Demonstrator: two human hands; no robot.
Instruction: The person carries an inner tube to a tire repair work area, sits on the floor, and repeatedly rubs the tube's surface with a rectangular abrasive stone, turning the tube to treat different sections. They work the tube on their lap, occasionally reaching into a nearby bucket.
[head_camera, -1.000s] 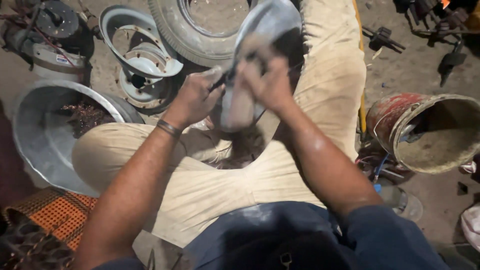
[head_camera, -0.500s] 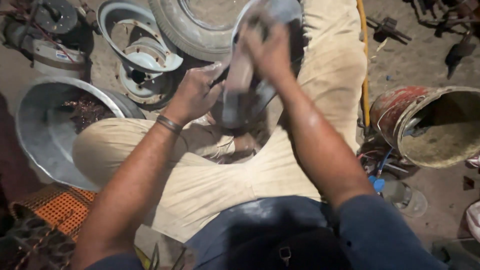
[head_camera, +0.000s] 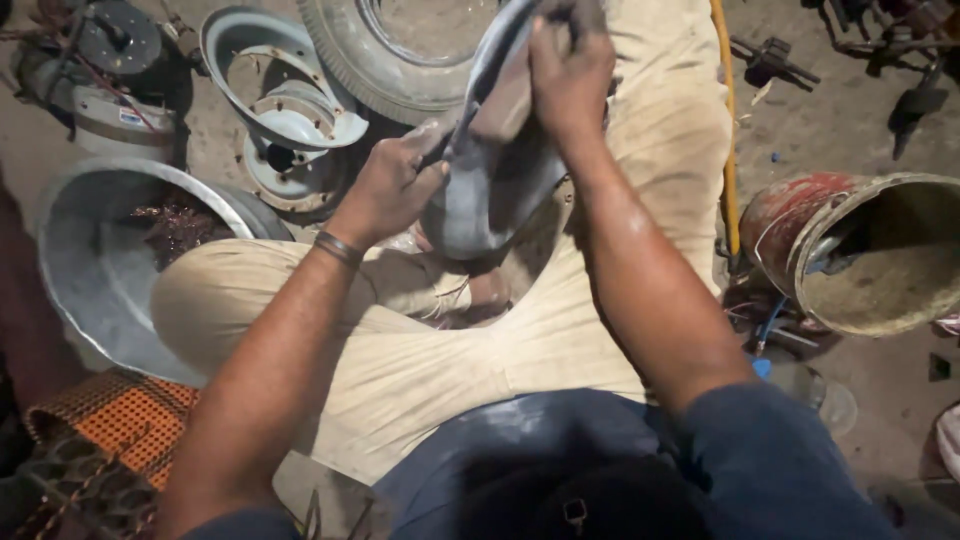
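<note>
You are sitting on the ground with a grey rubber inner tube (head_camera: 490, 170) held up over your lap, and everything else lies around it. Your left hand (head_camera: 392, 187) grips the tube's left edge, fingers curled tight around the rubber. Your right hand (head_camera: 568, 72) presses down on the tube's upper part, fingers close together and bent over what looks like a small block; whether they pinch it or only push on it cannot be told.

Just beyond the tube, touching its far side in the view, lies one tyre (head_camera: 385, 55). Left of the tube stand two grey metal wheel rims (head_camera: 280, 105), one resting on the other. Further left and nearer to you is one large metal basin (head_camera: 85, 270) with dark scraps inside. Left of the rims sits one small motor-like machine (head_camera: 110, 70). Well to the right of the tube lies one rusty red bucket (head_camera: 860, 250), tipped on its side with its mouth facing you. One yellow hose (head_camera: 730, 130) runs along your right leg, between tube and bucket. One orange mesh crate (head_camera: 110, 420) sits below the basin, beside your left knee.

Your own knees and forearms crowd the tube from both sides.
</note>
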